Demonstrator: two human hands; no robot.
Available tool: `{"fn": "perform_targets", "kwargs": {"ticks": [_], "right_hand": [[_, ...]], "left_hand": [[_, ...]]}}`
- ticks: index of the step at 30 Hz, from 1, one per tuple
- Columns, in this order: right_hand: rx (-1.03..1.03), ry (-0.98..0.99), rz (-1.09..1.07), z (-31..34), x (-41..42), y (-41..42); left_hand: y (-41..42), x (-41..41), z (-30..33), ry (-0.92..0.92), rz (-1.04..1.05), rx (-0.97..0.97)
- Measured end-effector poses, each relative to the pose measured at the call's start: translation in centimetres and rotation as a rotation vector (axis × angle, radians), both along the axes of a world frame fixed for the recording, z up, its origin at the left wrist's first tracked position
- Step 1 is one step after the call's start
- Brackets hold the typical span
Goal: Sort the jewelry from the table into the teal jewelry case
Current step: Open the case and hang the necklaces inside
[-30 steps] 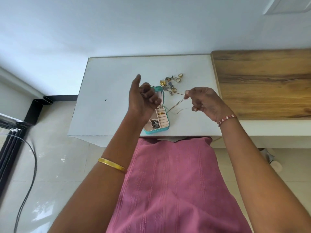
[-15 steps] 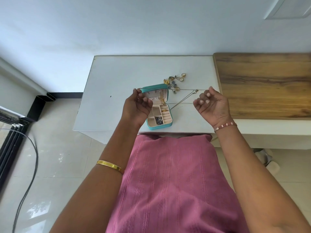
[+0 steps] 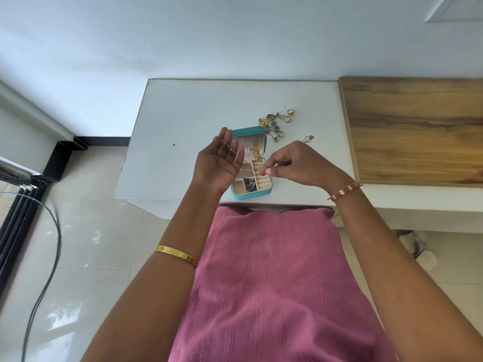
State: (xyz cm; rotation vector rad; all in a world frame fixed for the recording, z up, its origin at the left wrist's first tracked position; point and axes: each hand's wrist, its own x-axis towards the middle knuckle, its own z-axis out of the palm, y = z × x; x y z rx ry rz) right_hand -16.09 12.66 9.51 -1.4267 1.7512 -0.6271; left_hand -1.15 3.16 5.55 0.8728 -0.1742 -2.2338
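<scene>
The teal jewelry case (image 3: 248, 195) lies open near the white table's front edge, its beige compartments holding gold and blue pieces. My left hand (image 3: 219, 163) hovers palm-up over the case's left side, fingers nearly straight, with a thin gold chain (image 3: 230, 150) draped across them. My right hand (image 3: 292, 164) pinches the chain's other end between thumb and forefinger just above the case's right compartments. A pile of loose jewelry (image 3: 275, 123), rings and blue and gold earrings, lies on the table behind the case. A small chain piece (image 3: 308, 138) lies behind my right hand.
The white table (image 3: 198, 108) stands against the wall, with a wooden surface (image 3: 415, 126) adjoining on the right. A black cable (image 3: 49, 246) runs across the tiled floor at the left. White slippers (image 3: 418, 246) sit under the right bench.
Both hands came together over the case: the chain, stretched wide between them before, now hangs slack. My right hand moved left and down to the case; my left hand opened palm-up.
</scene>
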Motion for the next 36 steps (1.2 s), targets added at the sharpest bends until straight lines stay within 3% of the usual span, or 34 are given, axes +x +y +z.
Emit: {"fn": "perform_targets", "kwargs": {"ticks": [5, 14, 28, 36], "right_hand": [[0.011, 0.128, 0.045, 1.2, 1.5, -0.7], [-0.018, 0.086, 0.010, 2.3, 1.5, -0.7], [0.004, -0.006, -0.022, 2.2, 0.9, -0.8], [0.010, 0.060, -0.085, 1.1, 0.3, -1.5]], "left_hand": [[0.6, -0.3, 0.9, -0.009, -0.149, -0.079], [1.4, -0.9, 1.1, -0.043, -0.327, -0.260], [2.5, -2.2, 0.4, -0.485, -0.326, -0.141], [2.5, -2.0, 0.6, -0.414, -0.495, -0.177]]}}
